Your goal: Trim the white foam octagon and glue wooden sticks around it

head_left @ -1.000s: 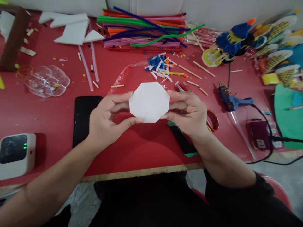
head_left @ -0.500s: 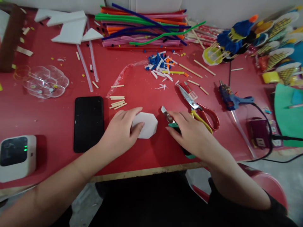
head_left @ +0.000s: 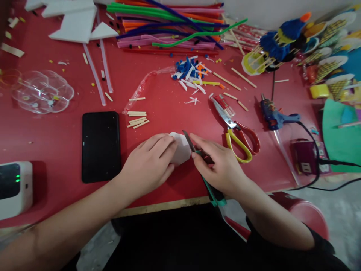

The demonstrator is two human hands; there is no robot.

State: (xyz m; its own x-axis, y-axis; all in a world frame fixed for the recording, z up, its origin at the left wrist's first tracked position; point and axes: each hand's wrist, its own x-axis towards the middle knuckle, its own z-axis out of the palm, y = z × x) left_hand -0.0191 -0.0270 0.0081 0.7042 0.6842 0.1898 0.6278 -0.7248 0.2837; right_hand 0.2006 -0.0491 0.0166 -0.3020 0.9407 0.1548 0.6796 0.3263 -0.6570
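My left hand (head_left: 150, 163) lies flat on a white octagonal foam piece (head_left: 182, 148), pressing it down on the red table (head_left: 56, 146). My right hand (head_left: 218, 165) grips a utility knife (head_left: 197, 154) with a green and black handle. Its blade tip rests at the piece's right edge. Most of the white piece is hidden under my left fingers.
A black phone (head_left: 100, 146) lies left of my hands, short wooden sticks (head_left: 137, 118) behind them. Red and yellow scissors (head_left: 237, 128) and a blue glue gun (head_left: 275, 116) lie to the right. Coloured foam rods (head_left: 169, 26), cut scraps (head_left: 188, 75), a clear dish (head_left: 42, 92) sit farther back.
The white piece went from held up in both hands to flat on the table under my left hand. My right hand picked up the knife and brought the blade to the piece.
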